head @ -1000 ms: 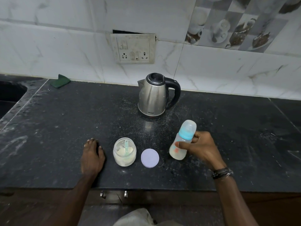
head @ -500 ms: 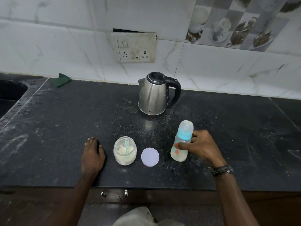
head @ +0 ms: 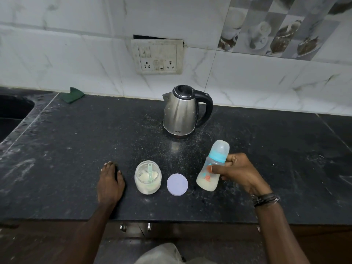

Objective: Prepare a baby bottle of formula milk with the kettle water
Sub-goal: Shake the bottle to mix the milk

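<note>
My right hand [head: 238, 171] grips a baby bottle [head: 211, 168] with a blue collar and clear cap. The bottle is tilted, its cap leaning to the right, and holds whitish milk at the bottom. A steel kettle [head: 181, 113] with a black handle stands behind, lid closed. An open jar of formula powder [head: 148, 178] with a green scoop inside sits left of its lilac lid [head: 177, 184], which lies flat on the counter. My left hand [head: 110, 184] rests flat on the counter left of the jar.
The black stone counter [head: 76, 149] is dusted with powder. A green cloth [head: 73, 95] lies at the back left by the wall. A sink [head: 11, 115] opens at the far left. A socket panel [head: 158, 56] is on the tiled wall.
The bottle in my right hand has tipped between leaning and nearly upright and now leans again, a shaking motion. My left hand has stayed put.
</note>
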{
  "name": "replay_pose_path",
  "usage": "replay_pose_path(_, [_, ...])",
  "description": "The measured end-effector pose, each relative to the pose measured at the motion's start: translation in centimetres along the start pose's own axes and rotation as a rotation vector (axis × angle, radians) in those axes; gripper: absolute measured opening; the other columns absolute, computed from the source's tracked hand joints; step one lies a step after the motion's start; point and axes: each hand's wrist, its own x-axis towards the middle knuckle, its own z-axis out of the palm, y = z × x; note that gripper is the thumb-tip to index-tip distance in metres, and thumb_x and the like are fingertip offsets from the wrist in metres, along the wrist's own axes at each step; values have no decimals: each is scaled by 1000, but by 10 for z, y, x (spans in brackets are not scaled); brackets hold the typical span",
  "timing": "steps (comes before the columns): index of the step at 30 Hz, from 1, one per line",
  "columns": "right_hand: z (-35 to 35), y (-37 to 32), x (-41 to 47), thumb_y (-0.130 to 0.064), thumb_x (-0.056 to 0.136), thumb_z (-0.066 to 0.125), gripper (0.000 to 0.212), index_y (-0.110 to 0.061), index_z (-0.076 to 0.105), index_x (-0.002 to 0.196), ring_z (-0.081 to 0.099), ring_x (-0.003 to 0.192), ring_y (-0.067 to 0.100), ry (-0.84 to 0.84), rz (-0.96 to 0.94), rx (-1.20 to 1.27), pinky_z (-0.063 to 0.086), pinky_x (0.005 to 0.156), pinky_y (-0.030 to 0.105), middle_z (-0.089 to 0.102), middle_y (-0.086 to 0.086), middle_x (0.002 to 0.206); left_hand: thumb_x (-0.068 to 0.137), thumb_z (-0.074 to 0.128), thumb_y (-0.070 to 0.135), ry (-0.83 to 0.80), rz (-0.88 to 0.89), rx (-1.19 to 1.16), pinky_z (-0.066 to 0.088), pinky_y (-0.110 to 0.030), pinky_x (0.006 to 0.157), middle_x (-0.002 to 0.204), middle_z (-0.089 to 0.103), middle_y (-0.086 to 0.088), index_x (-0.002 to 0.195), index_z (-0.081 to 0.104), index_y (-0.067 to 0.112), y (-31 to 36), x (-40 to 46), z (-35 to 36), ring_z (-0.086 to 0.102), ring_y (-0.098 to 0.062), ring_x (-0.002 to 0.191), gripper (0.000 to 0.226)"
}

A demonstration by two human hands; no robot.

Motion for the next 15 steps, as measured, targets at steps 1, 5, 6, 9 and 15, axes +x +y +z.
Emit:
replay_pose_path(1, [1,0,-1,-10,73,86,25,-8,77,97,74,74,11,9,2,25,56,60,23,80,3,84,95,52,10,6,4,-6,40,-53,110,133,57,-29,120,59,-6,0,1,0,49,-44,128,30])
replay_pose_path(5, [1,-1,-3,-11,69,89,29,-11,77,95,77,80,12,-1,-32,-51,61,69,28,80,0,86,95,49,14,2,-9,-10,39,-53,111,133,57,-29,121,60,-7,1,-1,2,49,-44,129,35])
replay_pose_path(6, [1,0,-3,-8,70,88,27,-8,77,95,77,81,16,-29,-19,-33,62,72,32,80,4,88,95,52,10,1,-15,-13,38,-54,112,135,56,-29,122,59,-7,1,-1,1,48,-44,130,33])
replay_pose_path(9, [2,-3,-4,-7,73,86,20,-9,76,90,75,70,10,0,-3,27,60,63,24,79,6,84,95,52,11,4,-13,-18,39,-54,111,135,56,-29,122,59,-8,1,0,0,49,-44,130,33])
replay_pose_path(15, [-8,-2,-3,-22,67,90,25,-11,79,86,71,65,12,-3,27,-83,57,60,30,79,4,80,94,57,5,19,-2,-17,39,-55,111,134,56,-30,120,60,-9,4,0,-1,50,-45,129,30])
